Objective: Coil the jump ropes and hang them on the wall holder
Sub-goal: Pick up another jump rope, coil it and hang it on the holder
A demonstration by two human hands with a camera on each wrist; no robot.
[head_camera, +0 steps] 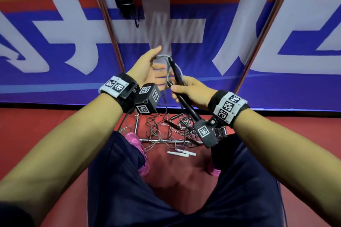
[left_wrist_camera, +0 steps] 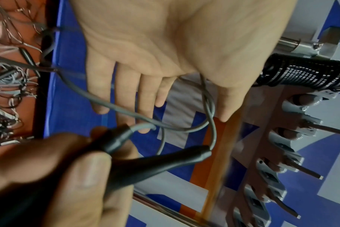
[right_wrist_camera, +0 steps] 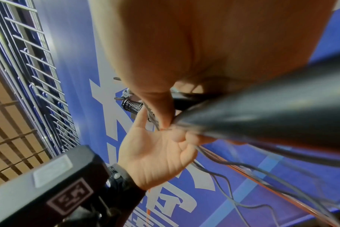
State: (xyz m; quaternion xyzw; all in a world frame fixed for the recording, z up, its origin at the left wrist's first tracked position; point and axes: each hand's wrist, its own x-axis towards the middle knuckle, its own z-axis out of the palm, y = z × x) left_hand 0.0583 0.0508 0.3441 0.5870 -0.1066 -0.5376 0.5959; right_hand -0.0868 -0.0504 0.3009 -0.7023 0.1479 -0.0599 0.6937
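Looking forward and down from the head over both forearms, taking in the left hand (head_camera: 147,68), the right hand (head_camera: 191,91), the rope tangle (head_camera: 173,127) on the floor and the banner (head_camera: 55,42) beyond; peering from the left wrist, very near, along the flat palm toward the black handles (left_wrist_camera: 155,159) and the wall holder (left_wrist_camera: 262,161); staring from the right wrist, close beneath the hand, up past a wire grid (right_wrist_camera: 29,61); sharing in all three the handles, the grey cord (left_wrist_camera: 111,106) and the banner.

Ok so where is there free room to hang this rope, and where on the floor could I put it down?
The pegs beside the black coil on the wall holder are bare. Down below, the red floor between the white strips and your legs is free. The rope tangle at the metal frame is crowded.
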